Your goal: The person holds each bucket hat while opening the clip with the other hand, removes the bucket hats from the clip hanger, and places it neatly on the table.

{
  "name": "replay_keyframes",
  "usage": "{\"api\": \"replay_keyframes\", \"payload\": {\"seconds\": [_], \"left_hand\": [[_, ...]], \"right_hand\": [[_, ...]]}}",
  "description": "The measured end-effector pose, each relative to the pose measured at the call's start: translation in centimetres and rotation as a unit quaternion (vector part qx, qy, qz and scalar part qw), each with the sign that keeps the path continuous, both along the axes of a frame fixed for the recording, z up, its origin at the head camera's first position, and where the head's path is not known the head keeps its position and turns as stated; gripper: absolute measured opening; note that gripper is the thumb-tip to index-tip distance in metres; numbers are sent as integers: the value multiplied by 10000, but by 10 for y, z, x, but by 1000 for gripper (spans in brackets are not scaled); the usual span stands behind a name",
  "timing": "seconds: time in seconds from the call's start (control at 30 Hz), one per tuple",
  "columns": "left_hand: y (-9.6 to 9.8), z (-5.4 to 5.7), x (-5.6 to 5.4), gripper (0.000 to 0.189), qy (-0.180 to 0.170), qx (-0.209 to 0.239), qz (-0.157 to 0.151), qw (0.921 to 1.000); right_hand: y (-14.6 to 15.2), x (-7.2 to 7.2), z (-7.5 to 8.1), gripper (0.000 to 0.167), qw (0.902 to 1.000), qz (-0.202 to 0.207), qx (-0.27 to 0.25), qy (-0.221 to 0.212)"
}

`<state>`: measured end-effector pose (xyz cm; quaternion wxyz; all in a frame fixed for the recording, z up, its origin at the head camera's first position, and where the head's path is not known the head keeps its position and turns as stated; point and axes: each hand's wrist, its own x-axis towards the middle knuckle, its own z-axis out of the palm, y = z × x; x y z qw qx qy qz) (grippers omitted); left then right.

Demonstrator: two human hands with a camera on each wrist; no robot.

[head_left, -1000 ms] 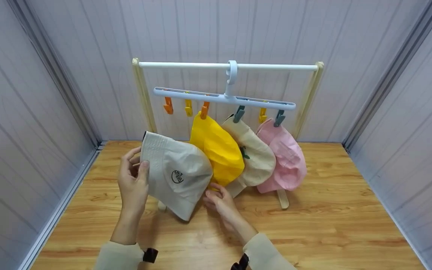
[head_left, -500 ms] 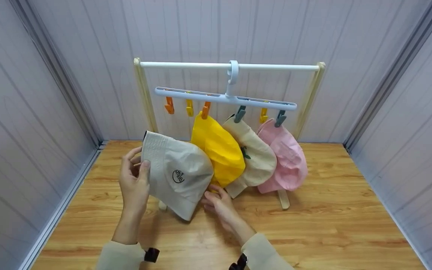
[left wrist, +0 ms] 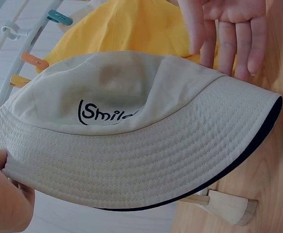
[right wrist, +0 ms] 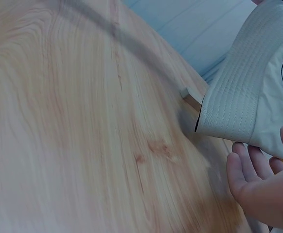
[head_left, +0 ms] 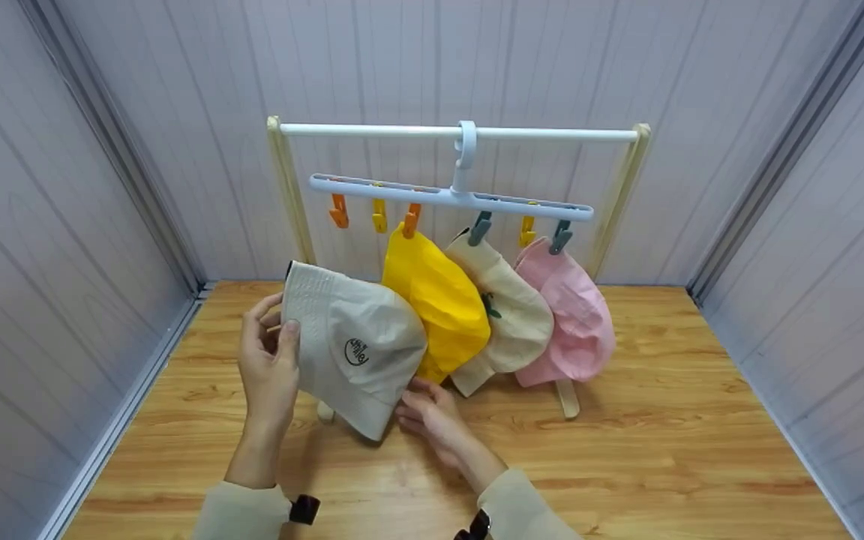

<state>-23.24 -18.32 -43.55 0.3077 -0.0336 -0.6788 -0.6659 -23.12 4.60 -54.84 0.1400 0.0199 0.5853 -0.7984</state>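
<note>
A: I'm live on the far cameras. What have you got?

B: Grey hat [head_left: 383, 319], held up over the counter [head_left: 649, 442], below the left end of the hanger [head_left: 379, 187], crown towards the yellow hat [head_left: 436, 304]. They overlap from up here; I can't tell whether they touch.

A: And the hands?

B: Left hand [head_left: 268, 375] pinches the brim [left wrist: 132, 162], thumb in front, fingers behind. Right hand [head_left: 438, 421] is at the hat's lower edge, fingers fairly straight, no grip on it. Whether it bears any weight, I can't tell.

A: How will it handle?

B: Light, I'd judge, and nothing to break. Matte woven cloth, so it shouldn't slip. Those rows of stitching ought to make the brim firmer; the crown's creased, looks soft, and I'd expect it to flop. I'd take hold at the brim, thumb outside, fingers inside.

A: Any writing?

B: Yes! Black lettering [left wrist: 107, 114] on the crown: "Smile", with a curved line round it. A fold catches the last letter in the left wrist view. No brand label I can make out.
</note>
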Motion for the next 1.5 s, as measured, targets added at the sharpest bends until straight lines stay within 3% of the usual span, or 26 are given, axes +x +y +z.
{"api": "replay_keyframes", "payload": {"seconds": [0.4, 0.63, 1.5], "left_hand": [[-3, 0, -1, 40, -73, -30, 13, 10000], [-4, -2, -2, 41, -65, 77, -13, 9999], [-24, -19, 3, 44, -679, 285, -113, 9972]], "right_hand": [[-2, 1, 0, 62, 9999, -136, -45, 44], [-1, 0, -2, 44, 9995, -264, -33, 149], [9, -2, 4, 33, 9900, -773, 840, 831]]}}
